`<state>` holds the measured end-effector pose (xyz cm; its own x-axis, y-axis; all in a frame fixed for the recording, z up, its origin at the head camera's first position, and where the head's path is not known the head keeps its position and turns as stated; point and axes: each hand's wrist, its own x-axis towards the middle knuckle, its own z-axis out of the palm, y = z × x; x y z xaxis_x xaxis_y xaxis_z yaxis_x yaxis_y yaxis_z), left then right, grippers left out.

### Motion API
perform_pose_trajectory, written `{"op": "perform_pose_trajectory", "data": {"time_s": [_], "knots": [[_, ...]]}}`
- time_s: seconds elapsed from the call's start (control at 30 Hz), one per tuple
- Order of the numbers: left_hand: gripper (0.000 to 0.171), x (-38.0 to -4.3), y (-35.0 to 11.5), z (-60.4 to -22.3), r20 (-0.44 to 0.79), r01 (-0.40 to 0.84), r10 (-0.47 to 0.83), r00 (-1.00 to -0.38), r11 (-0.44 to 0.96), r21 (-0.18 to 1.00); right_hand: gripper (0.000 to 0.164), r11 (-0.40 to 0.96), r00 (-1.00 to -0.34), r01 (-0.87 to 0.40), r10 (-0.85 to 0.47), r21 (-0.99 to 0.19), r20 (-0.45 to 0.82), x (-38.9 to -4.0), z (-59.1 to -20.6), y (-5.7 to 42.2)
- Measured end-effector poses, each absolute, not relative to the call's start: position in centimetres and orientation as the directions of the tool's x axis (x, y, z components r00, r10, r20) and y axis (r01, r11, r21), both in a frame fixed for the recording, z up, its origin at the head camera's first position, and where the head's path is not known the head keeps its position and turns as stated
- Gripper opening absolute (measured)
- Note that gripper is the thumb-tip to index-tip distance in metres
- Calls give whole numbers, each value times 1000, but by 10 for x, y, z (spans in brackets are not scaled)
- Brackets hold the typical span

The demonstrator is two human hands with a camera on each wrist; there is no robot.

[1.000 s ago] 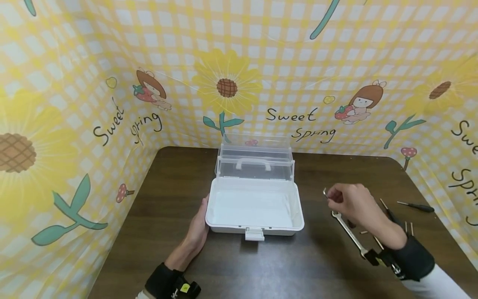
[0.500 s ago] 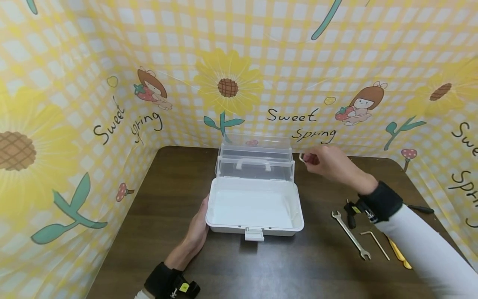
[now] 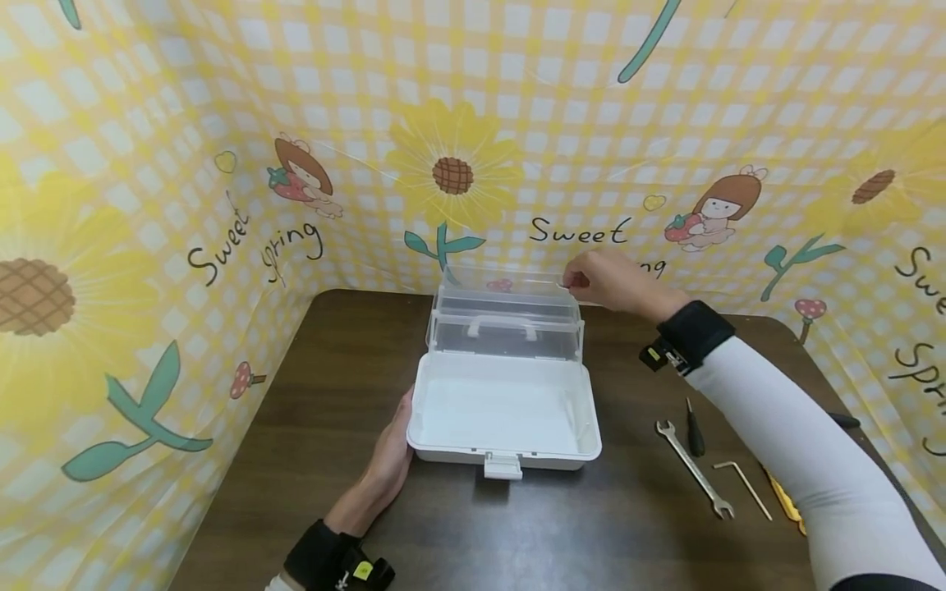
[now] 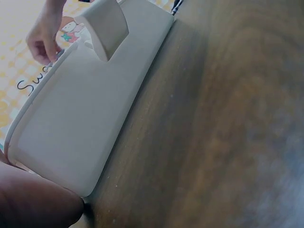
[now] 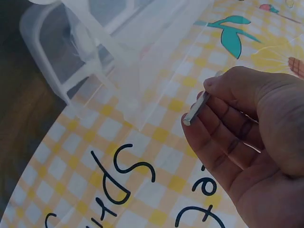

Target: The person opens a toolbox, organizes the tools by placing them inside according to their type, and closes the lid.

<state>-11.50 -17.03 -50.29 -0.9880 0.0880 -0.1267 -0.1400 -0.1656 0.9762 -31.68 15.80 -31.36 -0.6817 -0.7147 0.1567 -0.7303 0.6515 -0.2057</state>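
A white plastic toolbox (image 3: 502, 398) stands open, its white base bare inside and its front latch (image 3: 502, 466) hanging outward. Its clear lid and tray section (image 3: 510, 316) is raised at the back, with a white handle. My left hand (image 3: 388, 447) rests along the left wall of the base; the left wrist view shows one digit (image 4: 38, 197) by the lower corner. At the lid's top right corner, my right hand (image 3: 602, 283) pinches a small metal hex key (image 5: 202, 104) between thumb and fingers, part of it hidden. Contact with the lid cannot be told.
To the right on the dark wooden table (image 3: 325, 345) lie an open-ended wrench (image 3: 695, 469), a black-handled screwdriver (image 3: 694, 431), a larger hex key (image 3: 746, 488) and a yellow-handled tool (image 3: 785, 501). Another black handle (image 3: 844, 419) shows past the sleeve. Patterned cloth (image 3: 473, 98) encloses the back and sides.
My right hand has carried the small hex key from above the tools, up and leftward, to the lid's back right corner. The left hand and toolbox stay put.
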Motion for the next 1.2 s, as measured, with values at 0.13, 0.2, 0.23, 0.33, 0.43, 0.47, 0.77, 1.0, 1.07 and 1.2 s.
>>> {"op": "perform_pose_trajectory", "data": {"time_s": [0.13,0.2,0.23,0.33,0.43,0.47,0.77,1.0,1.07,1.2], "knots": [[69,-114,-171,-501,-124,-136,86,-989,-163,977,6,645,-680,-730,-721,-225,138,-329,-312,148],[69,-114,-170,-501,-126,-139,88,-988,-162,977,6,644,-681,-727,-721,-237,127,-334,-313,145],[69,-114,-170,-501,-129,-142,88,-988,-161,977,6,642,-679,-728,-724,-241,122,-336,-314,144],[69,-114,-169,-501,-133,-146,91,-987,-157,977,7,643,-679,-727,-726,-241,110,-342,-319,141],[68,-113,-169,-501,-136,-149,89,-987,-155,977,8,622,-661,-740,-743,-257,105,-347,-324,137],[68,-113,-169,-501,-133,-145,88,-987,-155,977,8,616,-656,-744,-748,-260,105,-348,-326,135],[67,-114,-171,-501,-136,-148,84,-987,-156,977,8,626,-662,-743,-739,-235,126,-359,-342,124],[68,-114,-171,-500,-145,-157,85,-986,-156,975,8,655,-686,-714,-725,-248,61,-366,-351,121],[68,-115,-171,-501,-142,-155,86,-986,-159,975,9,667,-697,-701,-716,-252,45,-368,-352,120],[64,-115,-172,-501,-145,-158,84,-986,-167,973,9,681,-708,-688,-705,-250,30,-370,-353,119]]}}
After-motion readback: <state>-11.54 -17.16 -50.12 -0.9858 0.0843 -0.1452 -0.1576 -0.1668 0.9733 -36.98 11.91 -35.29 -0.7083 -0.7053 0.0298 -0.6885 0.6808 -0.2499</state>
